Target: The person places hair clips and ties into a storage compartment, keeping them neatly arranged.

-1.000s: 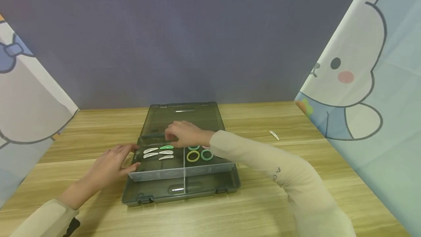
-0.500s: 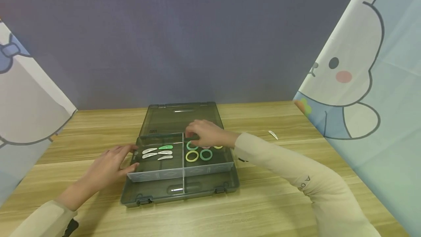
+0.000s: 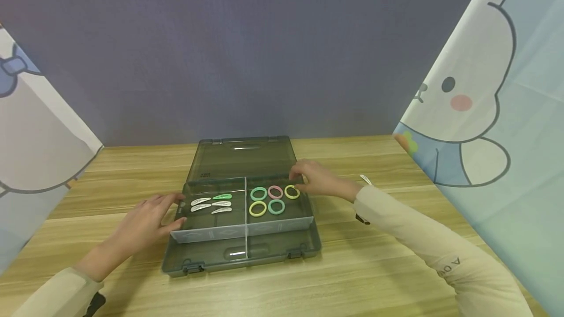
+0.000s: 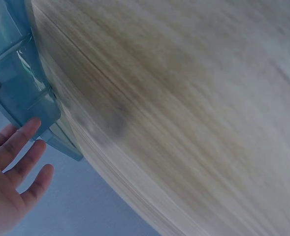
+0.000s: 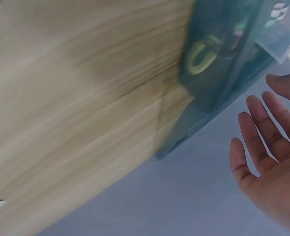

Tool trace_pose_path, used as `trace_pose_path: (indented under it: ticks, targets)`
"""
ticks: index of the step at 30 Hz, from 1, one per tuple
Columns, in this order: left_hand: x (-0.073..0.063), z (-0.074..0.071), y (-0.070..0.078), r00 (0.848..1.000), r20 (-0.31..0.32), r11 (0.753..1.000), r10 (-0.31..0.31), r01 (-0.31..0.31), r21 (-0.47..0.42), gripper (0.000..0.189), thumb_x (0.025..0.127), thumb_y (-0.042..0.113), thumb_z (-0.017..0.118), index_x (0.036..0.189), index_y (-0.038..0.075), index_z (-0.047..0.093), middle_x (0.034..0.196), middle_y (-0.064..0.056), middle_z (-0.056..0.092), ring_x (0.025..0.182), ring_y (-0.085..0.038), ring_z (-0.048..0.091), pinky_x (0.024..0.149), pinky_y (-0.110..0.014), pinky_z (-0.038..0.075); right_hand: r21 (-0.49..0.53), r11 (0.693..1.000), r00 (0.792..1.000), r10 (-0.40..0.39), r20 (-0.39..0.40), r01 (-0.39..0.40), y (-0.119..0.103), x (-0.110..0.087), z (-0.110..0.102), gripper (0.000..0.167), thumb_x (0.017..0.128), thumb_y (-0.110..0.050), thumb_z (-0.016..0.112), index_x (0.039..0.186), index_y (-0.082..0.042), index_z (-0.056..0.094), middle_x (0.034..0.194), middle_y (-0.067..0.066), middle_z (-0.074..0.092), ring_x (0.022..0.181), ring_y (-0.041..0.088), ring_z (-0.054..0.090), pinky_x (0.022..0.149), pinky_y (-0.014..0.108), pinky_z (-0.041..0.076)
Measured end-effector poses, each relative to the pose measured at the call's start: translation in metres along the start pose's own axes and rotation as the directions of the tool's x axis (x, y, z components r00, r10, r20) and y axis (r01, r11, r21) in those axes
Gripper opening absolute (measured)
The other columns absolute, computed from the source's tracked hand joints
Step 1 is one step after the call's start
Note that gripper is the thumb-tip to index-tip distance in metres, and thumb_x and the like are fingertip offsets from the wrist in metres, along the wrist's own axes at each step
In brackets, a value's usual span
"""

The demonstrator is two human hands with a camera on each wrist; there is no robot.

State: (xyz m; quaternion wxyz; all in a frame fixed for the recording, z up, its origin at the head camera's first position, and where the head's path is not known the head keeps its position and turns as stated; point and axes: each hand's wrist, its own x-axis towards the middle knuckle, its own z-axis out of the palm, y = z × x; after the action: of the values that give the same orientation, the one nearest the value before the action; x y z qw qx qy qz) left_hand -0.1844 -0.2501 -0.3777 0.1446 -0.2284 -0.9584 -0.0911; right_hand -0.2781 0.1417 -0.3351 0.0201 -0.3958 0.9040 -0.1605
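Observation:
A grey see-through organizer box lies open on the wooden table. Its left compartment holds several white hair clips and a green hair clip. In the right compartment lie a pink hair tie, yellow hair ties and green hair ties. My left hand rests at the box's left wall, fingers spread. My right hand is over the box's right edge, near a yellow hair tie. In the right wrist view, its fingers are relaxed and hold nothing.
The box's lid lies folded back behind it. A single white hair clip is on the table at the right, just beyond my right sleeve. A dark backdrop stands behind the table.
My right hand has moved right, from above the left compartment across the hair ties to the box's right edge, uncovering them. My left hand stays at the left wall.

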Motion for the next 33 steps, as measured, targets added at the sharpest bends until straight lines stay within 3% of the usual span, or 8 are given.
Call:
trace_pose_path:
  ticks: [9, 20, 33]
  targets:
    - [0.0, 0.001, -0.001, 1.0, -0.003, 1.0, -0.001, 0.001, 0.003, 0.049, 0.076, 0.029, 0.071, 0.115, 0.006, 0.052, 0.105, -0.016, 0.065, 0.099, -0.04, 0.058, 0.077, -0.06, 0.046, 0.055, 0.99, 0.991, 0.131, -0.035, -0.129, 0.03, -0.031, -0.006, 0.021, 0.08, -0.007, 0.067, 0.1, -0.004, 0.062, 0.1, 0.009, 0.062, 0.096, 0.028, 0.057, 0.084, 0.039, 0.049]
    - [0.0, 0.001, -0.001, 1.0, -0.007, 1.0, 0.004, -0.004, 0.007, 0.049, 0.076, 0.029, 0.071, 0.115, 0.006, 0.052, 0.105, -0.016, 0.065, 0.098, -0.039, 0.059, 0.076, -0.058, 0.048, 0.09, 0.98, 0.978, 0.184, -0.103, -0.175, 0.072, -0.065, -0.002, 0.018, 0.078, 0.0, 0.067, 0.095, 0.001, 0.063, 0.094, 0.015, 0.064, 0.088, 0.03, 0.057, 0.08, 0.048, 0.049]
    - [0.0, 0.0, 0.0, 1.0, -0.002, 1.0, -0.003, 0.003, -0.002, 0.048, 0.077, 0.03, 0.071, 0.115, 0.006, 0.052, 0.105, -0.016, 0.065, 0.099, -0.04, 0.059, 0.078, -0.058, 0.047, 0.083, 0.96, 0.948, 0.276, -0.159, -0.266, 0.111, -0.098, 0.003, 0.019, 0.074, 0.007, 0.065, 0.093, 0.006, 0.061, 0.092, 0.019, 0.062, 0.083, 0.031, 0.057, 0.075, 0.045, 0.05]
